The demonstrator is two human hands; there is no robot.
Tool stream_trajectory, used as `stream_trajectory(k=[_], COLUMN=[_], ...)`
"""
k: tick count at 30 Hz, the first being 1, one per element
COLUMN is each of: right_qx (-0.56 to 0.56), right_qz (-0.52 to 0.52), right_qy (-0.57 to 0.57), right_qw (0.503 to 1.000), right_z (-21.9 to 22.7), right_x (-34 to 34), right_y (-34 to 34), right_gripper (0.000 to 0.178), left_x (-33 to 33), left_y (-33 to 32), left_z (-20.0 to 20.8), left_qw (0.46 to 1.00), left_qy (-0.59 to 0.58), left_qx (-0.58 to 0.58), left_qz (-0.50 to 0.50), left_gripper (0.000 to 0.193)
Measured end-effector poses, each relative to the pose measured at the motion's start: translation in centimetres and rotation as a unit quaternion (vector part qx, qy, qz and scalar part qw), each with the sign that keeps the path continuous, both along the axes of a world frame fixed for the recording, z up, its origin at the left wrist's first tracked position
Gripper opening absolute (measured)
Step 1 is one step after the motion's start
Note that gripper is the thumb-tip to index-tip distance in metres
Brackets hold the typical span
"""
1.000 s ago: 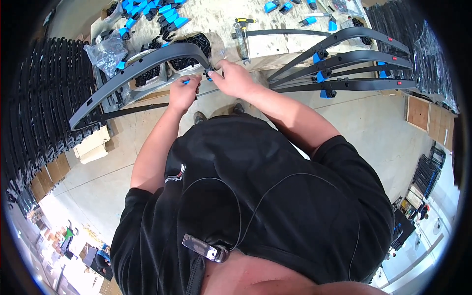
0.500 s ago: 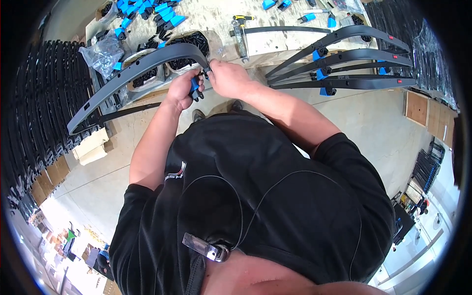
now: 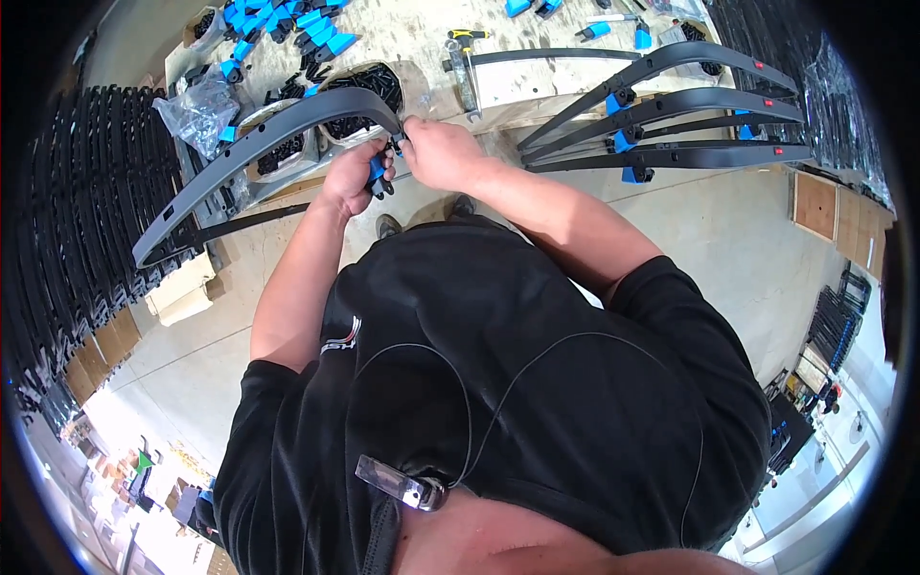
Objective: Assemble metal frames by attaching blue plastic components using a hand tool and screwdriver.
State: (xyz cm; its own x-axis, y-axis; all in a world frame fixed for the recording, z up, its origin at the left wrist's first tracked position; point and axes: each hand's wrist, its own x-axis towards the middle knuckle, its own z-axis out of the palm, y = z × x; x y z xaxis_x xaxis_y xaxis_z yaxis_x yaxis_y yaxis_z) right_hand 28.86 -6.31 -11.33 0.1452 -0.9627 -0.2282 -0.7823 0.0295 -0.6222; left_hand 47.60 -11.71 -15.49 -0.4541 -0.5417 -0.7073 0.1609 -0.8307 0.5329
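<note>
A long, curved dark grey plastic trim bar (image 3: 254,136) arches over the near edge of the table on the left. My right hand (image 3: 441,153) is closed on its bent right end. Just left of it, my left hand (image 3: 353,178) is curled round a small blue and black clip (image 3: 378,176) held under that end. The two hands almost touch, and the fingertips partly hide where clip and bar come together. Behind my hands stands an open bag of small black parts (image 3: 369,91).
Three similar bars (image 3: 690,105) with blue clips lie at the table's right. Loose blue pieces (image 3: 278,19), a clear plastic bag (image 3: 199,110), a yellow-and-black-handled tool (image 3: 467,38) and a wrench (image 3: 471,91) lie on the wooden table (image 3: 527,86). Stacked black bars (image 3: 86,192) stand at far left.
Both hands keep their hold on the bar's end and the clip. The scene has shifted only slightly in the picture; otherwise little differs.
</note>
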Motion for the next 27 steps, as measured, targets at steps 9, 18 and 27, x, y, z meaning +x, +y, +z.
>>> stream_trajectory(k=[9,18,27], right_qx=[-0.007,-0.01,0.002], right_qz=[-0.005,-0.005,-0.006], right_qy=[0.003,-0.001,-0.015], right_qw=[1.0,1.0,1.0], right_z=[-0.6,-0.4,-0.6], right_x=[0.0,-0.1,-0.1], right_y=[0.1,0.1,0.1], right_gripper=[0.026,0.027,0.026], left_x=[0.8,1.0,-1.0], left_y=[0.2,1.7,0.7], left_z=[1.2,0.9,0.9], left_qw=[0.936,0.945,0.954], left_qy=[-0.217,-0.125,-0.267], left_qx=[-0.243,-0.3,-0.123], left_qz=[-0.134,-0.014,-0.061], left_gripper=[0.015,0.013,0.033])
